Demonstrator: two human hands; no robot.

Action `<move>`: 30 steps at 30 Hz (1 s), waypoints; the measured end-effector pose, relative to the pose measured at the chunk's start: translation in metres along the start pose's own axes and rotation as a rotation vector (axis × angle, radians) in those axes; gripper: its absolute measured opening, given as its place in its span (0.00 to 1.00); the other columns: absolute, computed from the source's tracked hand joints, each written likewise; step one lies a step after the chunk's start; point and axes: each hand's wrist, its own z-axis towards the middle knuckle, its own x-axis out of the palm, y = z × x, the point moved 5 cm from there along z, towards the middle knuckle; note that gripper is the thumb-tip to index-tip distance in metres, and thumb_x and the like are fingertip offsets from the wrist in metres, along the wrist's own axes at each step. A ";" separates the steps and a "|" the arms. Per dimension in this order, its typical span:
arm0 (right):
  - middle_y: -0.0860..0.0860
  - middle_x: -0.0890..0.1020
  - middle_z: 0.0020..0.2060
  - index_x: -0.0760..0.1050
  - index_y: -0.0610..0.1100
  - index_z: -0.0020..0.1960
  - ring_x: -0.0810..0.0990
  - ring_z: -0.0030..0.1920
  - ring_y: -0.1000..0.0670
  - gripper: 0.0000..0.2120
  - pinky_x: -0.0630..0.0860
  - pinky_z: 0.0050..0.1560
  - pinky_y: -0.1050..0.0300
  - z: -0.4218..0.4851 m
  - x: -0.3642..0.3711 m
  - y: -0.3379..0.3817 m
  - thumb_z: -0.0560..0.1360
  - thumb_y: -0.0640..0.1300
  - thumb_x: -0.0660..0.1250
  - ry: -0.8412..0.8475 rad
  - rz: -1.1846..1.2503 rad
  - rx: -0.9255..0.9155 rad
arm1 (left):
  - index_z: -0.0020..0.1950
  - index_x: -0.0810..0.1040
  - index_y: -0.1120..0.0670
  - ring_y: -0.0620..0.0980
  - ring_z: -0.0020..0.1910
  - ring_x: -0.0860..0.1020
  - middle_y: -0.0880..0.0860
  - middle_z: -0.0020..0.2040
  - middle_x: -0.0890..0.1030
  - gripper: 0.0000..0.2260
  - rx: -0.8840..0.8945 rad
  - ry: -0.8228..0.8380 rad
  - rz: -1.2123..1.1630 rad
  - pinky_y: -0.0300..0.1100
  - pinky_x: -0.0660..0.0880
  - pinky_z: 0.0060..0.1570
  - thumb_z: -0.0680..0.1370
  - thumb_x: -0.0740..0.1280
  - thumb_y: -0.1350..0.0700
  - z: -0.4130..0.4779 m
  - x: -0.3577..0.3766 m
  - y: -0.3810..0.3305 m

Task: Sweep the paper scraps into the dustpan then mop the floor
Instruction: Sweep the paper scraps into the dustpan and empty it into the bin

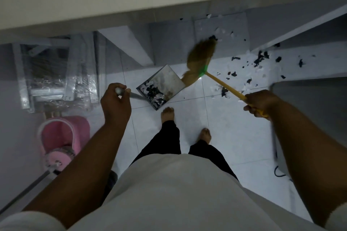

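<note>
Sweeping well calls for short, low strokes toward the dustpan point(161, 86) at frame centre, its lip kept flat on the floor point(216, 127). The left hand point(115, 99) curls round the dustpan's handle, the right hand point(260, 103) round the broom point(201, 60) stick. Paper scraps point(261, 60) lie scattered at centre-right.

There is one broom point(201, 58), one dustpan point(167, 78), one pink bucket point(78, 124) and one mop point(56, 157). Two bare feet point(168, 114) show. The paper scraps point(260, 59) are too many to count.
</note>
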 end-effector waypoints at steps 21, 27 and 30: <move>0.43 0.84 0.36 0.77 0.47 0.65 0.73 0.25 0.51 0.15 0.69 0.23 0.59 0.022 -0.039 0.041 0.79 0.41 0.64 0.194 0.217 -0.534 | 0.50 0.79 0.58 0.35 0.43 0.76 0.49 0.46 0.80 0.04 0.034 -0.033 0.073 0.23 0.70 0.45 0.77 0.70 0.62 -0.007 0.107 -0.030; 0.39 0.79 0.39 0.73 0.41 0.65 0.71 0.27 0.52 0.14 0.67 0.25 0.61 0.061 0.031 0.098 0.81 0.37 0.60 0.378 0.522 -0.505 | 0.50 0.79 0.54 0.39 0.42 0.78 0.49 0.47 0.82 0.04 0.014 -0.019 0.065 0.32 0.75 0.44 0.77 0.71 0.60 0.008 0.125 -0.026; 0.41 0.78 0.38 0.73 0.41 0.63 0.69 0.27 0.53 0.12 0.65 0.25 0.62 0.075 0.063 0.134 0.80 0.36 0.58 0.414 0.593 -0.486 | 0.49 0.79 0.53 0.33 0.41 0.77 0.46 0.46 0.82 0.04 0.026 0.011 0.081 0.26 0.72 0.41 0.77 0.71 0.60 0.011 0.136 -0.029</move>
